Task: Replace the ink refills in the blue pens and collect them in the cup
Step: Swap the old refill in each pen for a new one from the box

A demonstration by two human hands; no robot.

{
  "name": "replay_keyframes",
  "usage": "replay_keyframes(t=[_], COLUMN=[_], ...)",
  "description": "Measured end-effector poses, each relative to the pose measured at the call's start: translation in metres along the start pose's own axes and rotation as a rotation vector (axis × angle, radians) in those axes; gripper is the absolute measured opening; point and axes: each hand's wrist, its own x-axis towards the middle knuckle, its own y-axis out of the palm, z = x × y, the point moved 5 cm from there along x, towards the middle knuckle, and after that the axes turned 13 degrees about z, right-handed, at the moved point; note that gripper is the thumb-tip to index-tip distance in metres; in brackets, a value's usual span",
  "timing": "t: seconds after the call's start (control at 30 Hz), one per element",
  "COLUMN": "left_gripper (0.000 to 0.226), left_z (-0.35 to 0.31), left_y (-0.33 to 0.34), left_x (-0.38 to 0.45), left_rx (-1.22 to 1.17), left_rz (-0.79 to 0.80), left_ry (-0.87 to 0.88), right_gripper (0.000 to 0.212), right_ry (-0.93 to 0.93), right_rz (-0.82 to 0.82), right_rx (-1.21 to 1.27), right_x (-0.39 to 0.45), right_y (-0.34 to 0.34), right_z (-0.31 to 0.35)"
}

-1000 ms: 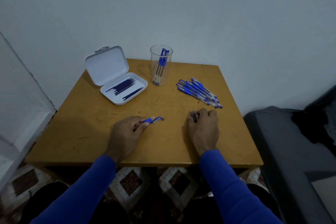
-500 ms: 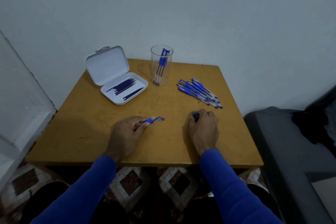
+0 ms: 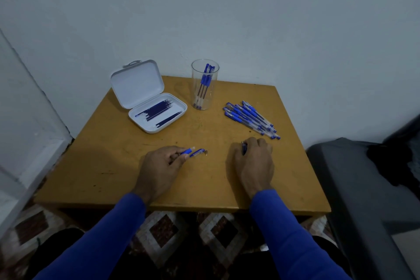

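My left hand (image 3: 159, 166) rests on the wooden table (image 3: 113, 166) and pinches a blue pen part (image 3: 195, 152) whose tip points right. My right hand (image 3: 252, 161) lies curled on the table and grips small dark pen pieces (image 3: 243, 148); most of them are hidden under the fingers. A clear cup (image 3: 204, 85) at the back holds a few blue pens. A pile of several blue pens (image 3: 250, 118) lies to the right of the cup. An open white case (image 3: 156, 111) at the back left holds several dark refills.
The table stands against a pale wall. A dark grey seat (image 3: 363, 188) is close on the right, and a white ledge (image 3: 27, 143) on the left. Patterned floor tiles (image 3: 163, 227) show below the table's front edge.
My right hand has shifted very slightly and curled a little tighter over the pen pieces. The left hand holds still.
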Motion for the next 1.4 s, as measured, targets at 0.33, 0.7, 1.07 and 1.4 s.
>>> replay_keyframes(t=[0.33, 0.7, 1.07, 1.4], left_gripper=[0.022, 0.017, 0.022, 0.020], left_z=[0.013, 0.050, 0.074, 0.079], left_y=[-0.037, -0.094, -0.111, -0.109], left_x=[0.012, 0.009, 0.015, 0.011], left_rx=[-0.019, 0.072, 0.198, 0.106], left_rz=[-0.130, -0.279, -0.250, -0.253], left_ry=[0.004, -0.001, -0.089, -0.122], right_gripper=[0.031, 0.020, 0.022, 0.018], right_ry=[-0.321, -0.657, -0.713, -0.736], right_rz=[0.135, 0.208, 0.448, 0.518], right_rx=[-0.051, -0.183, -0.372, -0.435], right_x=[0.013, 0.048, 0.080, 0.087], right_y=[0.013, 0.056, 0.078, 0.095], right_z=[0.095, 0.202, 0.252, 0.259])
